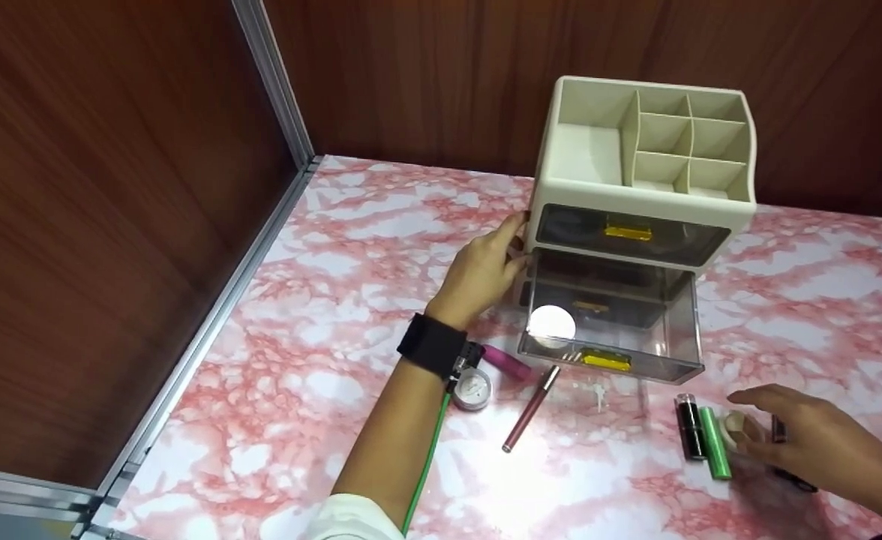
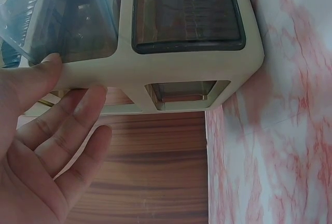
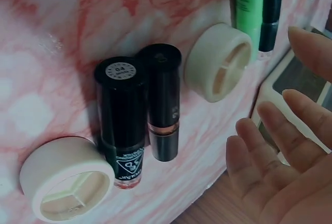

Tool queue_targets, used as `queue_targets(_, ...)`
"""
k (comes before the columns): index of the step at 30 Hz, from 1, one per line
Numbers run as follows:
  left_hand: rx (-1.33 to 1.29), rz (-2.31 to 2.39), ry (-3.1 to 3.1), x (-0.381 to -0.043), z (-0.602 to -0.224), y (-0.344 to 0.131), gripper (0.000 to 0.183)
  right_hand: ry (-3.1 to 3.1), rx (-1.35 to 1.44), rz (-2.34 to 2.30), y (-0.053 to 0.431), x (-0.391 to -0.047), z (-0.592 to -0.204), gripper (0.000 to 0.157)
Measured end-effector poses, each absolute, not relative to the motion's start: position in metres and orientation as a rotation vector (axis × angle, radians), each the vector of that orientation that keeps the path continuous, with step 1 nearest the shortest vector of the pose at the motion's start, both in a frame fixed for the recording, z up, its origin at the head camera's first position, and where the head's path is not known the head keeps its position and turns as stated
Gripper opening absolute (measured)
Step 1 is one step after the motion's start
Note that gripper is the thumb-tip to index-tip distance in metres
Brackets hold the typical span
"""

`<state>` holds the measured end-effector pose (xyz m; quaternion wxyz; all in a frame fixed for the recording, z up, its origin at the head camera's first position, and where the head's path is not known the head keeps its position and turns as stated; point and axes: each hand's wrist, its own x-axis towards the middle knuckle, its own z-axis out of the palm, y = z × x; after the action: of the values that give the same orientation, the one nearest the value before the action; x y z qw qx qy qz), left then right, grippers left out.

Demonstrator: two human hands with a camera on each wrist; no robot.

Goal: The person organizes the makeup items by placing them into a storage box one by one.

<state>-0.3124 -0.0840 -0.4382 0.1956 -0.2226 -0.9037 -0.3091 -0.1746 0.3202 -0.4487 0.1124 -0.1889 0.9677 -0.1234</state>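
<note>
My left hand (image 1: 482, 274) touches the left side of a cream drawer organizer (image 1: 647, 191), its thumb and fingertips along the front frame in the left wrist view. Below the upper drawer, a clear drawer (image 1: 685, 326) is pulled out, with a round white item (image 1: 552, 326) inside. My right hand (image 1: 808, 435) hovers with spread fingers above a cream round container (image 3: 215, 63), holding nothing. Beside that container are a green tube (image 1: 715, 442) and a black lipstick-like tube (image 1: 690, 427). Two more black tubes (image 3: 122, 115) and another cream round container (image 3: 67, 177) show in the right wrist view.
Left of the drawer lie a magenta tube (image 1: 506, 363), a small round jar (image 1: 472, 389) and a slim lip gloss tube (image 1: 531, 411). The pink marbled tabletop (image 1: 321, 300) meets brown wood panels (image 1: 426, 82) at the back and left. A green cable (image 1: 430, 457) runs along the left forearm.
</note>
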Motion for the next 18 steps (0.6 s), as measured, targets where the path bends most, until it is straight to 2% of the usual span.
queue_targets(9,-0.628,-0.853,-2.522,-0.312,-0.439,-0.085,0.056,2.835,-0.531,-0.413,0.323,-0.177,-0.460,0.069)
queue_targets(18,-0.631,-0.862,-2.530,-0.312,-0.439,-0.085,0.057,2.847,-0.479,-0.433,0.324,-0.177,-0.466,0.071)
